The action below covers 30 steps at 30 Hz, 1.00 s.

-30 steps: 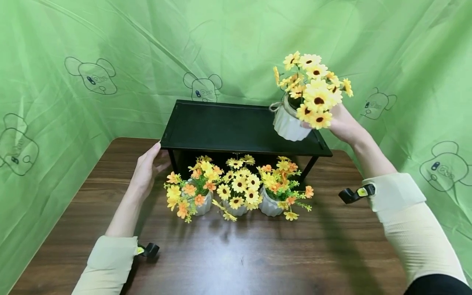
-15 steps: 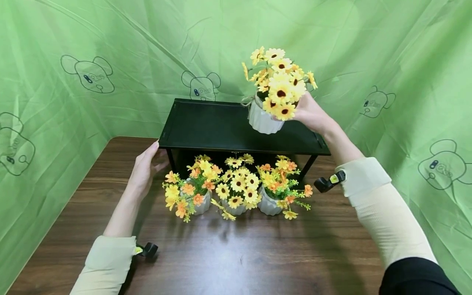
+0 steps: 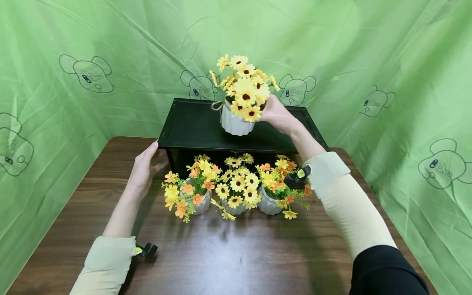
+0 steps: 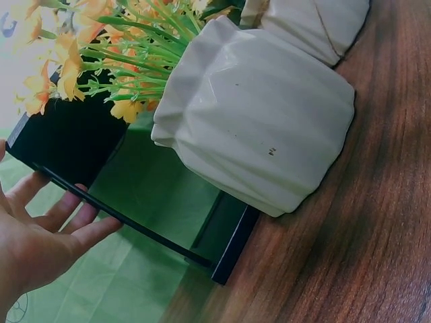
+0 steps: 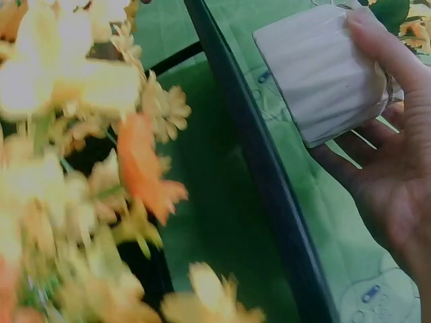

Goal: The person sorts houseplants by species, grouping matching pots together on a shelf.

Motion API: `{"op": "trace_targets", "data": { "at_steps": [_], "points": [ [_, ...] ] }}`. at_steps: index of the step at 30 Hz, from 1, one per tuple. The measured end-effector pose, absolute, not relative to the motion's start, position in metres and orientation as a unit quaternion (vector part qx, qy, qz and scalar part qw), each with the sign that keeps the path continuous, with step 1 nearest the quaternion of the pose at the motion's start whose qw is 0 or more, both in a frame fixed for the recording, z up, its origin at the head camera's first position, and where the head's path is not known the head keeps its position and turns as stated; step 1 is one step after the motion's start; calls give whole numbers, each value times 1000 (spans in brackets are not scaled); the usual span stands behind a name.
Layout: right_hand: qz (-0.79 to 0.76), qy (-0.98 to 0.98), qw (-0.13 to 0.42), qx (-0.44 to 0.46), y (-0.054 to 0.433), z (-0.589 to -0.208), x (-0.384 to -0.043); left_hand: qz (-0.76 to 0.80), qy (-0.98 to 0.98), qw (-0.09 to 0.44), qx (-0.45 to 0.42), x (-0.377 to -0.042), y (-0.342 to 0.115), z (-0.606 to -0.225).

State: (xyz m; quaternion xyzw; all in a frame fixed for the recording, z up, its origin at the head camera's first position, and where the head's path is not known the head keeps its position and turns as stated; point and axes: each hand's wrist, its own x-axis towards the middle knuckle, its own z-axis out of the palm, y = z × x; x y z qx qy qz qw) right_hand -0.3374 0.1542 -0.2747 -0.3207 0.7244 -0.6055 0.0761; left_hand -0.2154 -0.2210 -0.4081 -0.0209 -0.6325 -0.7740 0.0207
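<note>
My right hand [image 3: 275, 112] grips a white fluted pot of yellow artificial daisies [image 3: 237, 123], with twine tied at its rim. The pot is held upright over the middle of a black shelf [image 3: 191, 131]. In the right wrist view, my thumb lies along the white pot [image 5: 330, 74], its base above the shelf edge [image 5: 262, 161]. At the shelf's front left corner, my left hand [image 3: 143, 170] touches the frame with its thumb. In the left wrist view its fingers [image 4: 94, 232] lie fairly straight against the thin black leg [image 4: 148, 232].
In front of the shelf, three potted flowers stand in a row on the wooden table [image 3: 221, 258]: orange-yellow ones at the left [image 3: 200, 203] and right [image 3: 270, 204], yellow daisies [image 3: 237, 184] between them. A green curtain [image 3: 147, 41] with bear drawings surrounds the table.
My right hand has carried the pot of daisies leftward, from above the shelf's right end to above its middle. My left hand has stayed at the shelf corner.
</note>
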Motion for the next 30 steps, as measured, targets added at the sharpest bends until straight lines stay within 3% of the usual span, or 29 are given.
{"op": "trace_targets", "data": {
  "at_steps": [12,30],
  "points": [
    [-607,713,114,-333,105,-288,-346,-787,-615,36,-30,-204,-230,-409],
    [-585,738,131,-308,89,-294,-343,-783,-621,30,-19,-204,-227,-407]
  ]
}}
